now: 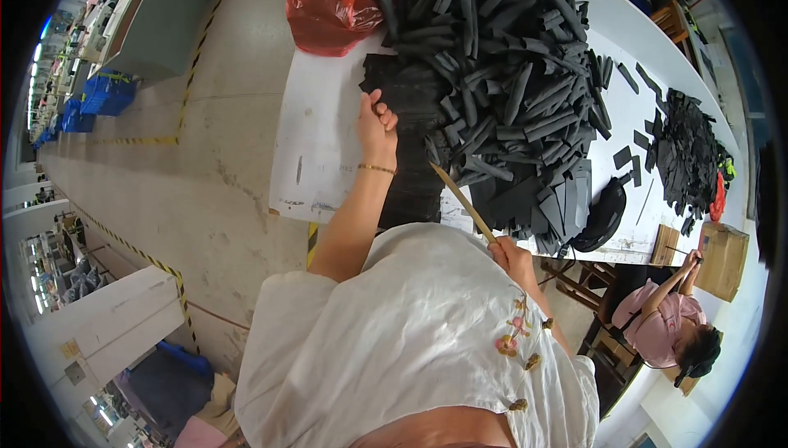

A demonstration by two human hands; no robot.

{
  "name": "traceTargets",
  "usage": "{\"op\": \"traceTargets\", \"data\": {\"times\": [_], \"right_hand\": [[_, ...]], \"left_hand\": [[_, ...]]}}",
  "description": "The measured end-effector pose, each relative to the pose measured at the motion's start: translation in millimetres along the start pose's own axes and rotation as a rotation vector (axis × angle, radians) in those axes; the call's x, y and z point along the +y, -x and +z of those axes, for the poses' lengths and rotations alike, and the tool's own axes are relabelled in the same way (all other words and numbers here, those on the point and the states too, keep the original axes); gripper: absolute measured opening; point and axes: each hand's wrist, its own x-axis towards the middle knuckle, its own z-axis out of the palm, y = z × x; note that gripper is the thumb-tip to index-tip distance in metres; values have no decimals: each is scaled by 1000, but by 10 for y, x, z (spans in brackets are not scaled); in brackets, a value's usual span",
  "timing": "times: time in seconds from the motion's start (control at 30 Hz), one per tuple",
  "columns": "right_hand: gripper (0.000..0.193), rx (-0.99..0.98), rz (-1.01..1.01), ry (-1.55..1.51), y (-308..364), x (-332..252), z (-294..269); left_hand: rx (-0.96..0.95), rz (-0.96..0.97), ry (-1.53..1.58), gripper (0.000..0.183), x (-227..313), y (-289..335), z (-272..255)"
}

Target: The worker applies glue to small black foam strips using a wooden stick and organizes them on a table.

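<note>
A long white counter [328, 119] runs away from the person, its near end by their chest. Most of its middle is buried under a big heap of black foam strips [509, 62], lying every which way. At the far-left corner sits a red plastic bag [332, 0]. A second, smaller heap of black pieces [685, 148] lies toward the right edge. Along the near-left part, a flat stack of black sheets [410, 144] stretches lengthwise from the near edge toward the bag.

The left hand [376, 124] is curled closed over the stack's left side, fingers pinched on black material there; just what it grips I cannot tell. The right hand [510, 257], at the near edge, is closed around a thin wooden stick [461, 200]. The stick's long axis runs diagonally, its pointed tip aimed up-left over the sheets, at the big heap's edge.
</note>
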Motion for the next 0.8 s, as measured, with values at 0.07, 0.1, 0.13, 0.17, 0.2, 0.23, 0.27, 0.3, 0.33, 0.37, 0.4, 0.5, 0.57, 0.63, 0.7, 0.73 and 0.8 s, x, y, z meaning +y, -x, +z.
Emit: {"op": "traceTargets", "data": {"times": [0.07, 0.1, 0.13, 0.17, 0.2, 0.23, 0.27, 0.3, 0.33, 0.37, 0.4, 0.5, 0.57, 0.63, 0.7, 0.73, 0.8], "right_hand": [[13, -14, 98, -55, -61, -68, -22], [13, -14, 97, -56, -69, -100, -41], [13, -19, 94, -69, -89, -122, -62], [13, -25, 92, -80, -111, -129, -76], [13, -21, 93, -79, -134, -102, -74], [12, -31, 68, -62, -143, -52, -46], [12, -41, 45, -44, -153, -26, -29], [12, -48, 47, -40, -136, -85, -71], [12, -141, 98, -126, -147, -157, -135], [12, -218, 166, -210, -140, -212, -192], [12, -225, 159, -206, -104, -172, -294], [15, -589, 80, -208, -6, 5, -636], [15, -541, 170, -240, -14, -44, -774], [23, -191, 204, -376, -349, -196, -530], [44, 56, 1, -368, -833, -340, -176], [44, 102, -136, -208, -1056, -387, -26], [29, 157, -276, -380, -1298, -348, 270]], "left_hand": [[227, -17, -132, 35, -22, 143, 37], [227, -16, -133, 35, -22, 269, 68], [332, -57, -256, 35, -47, 411, 118], [437, -100, -379, 34, -76, 551, 174], [234, -254, -418, 33, -85, 726, 306], [36, -403, -450, 32, -90, 858, 376], [-151, -542, -457, 29, -128, 841, 359], [-145, -544, -451, 29, -89, 726, 310], [-216, -518, -291, 27, -3, 490, 237], [-296, -508, -134, 25, 14, 271, 217], [-223, -428, -117, 24, 45, 167, 218], [-108, -192, 68, 18, 315, -204, 87], [-94, -228, 37, 16, 277, -209, 143], [-124, -354, 117, 17, 38, -55, 221], [-126, -490, 130, 17, -311, 224, 332], [-109, -557, 66, 17, -508, 352, 350], [-97, -638, -10, 18, -695, 357, 298]]}}
